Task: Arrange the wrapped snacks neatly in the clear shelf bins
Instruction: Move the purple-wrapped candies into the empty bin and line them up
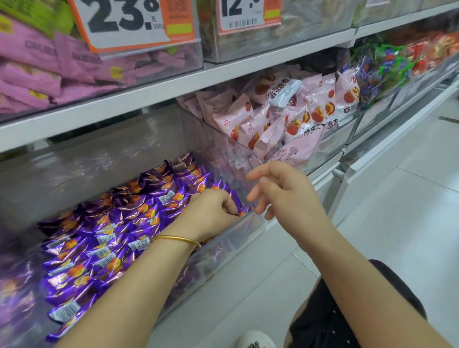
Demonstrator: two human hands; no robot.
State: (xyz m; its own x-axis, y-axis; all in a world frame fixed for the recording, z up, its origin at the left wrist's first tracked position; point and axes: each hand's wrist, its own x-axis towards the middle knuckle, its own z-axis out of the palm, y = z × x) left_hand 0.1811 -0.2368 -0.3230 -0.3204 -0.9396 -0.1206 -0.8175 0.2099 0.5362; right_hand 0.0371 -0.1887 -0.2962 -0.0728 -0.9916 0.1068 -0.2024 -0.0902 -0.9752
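pinching a purple snack (pixel 239 208) at the front corner of the clear bin (pixel 233 243), left hand (pixel 211 209) fingers clamped on it; right hand (pixel 282 194) fingers apart, empty. rows look mostly tidy; this corner seems unfinished.

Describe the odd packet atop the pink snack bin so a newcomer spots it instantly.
Start at the orange-edged price tag reading 12.8; below its white shelf sits the clear bin heaped with pale pink wrapped snacks. On top of the heap lies one white packet with dark lettering. It alone is white; its neighbours are pink with a red fruit picture.
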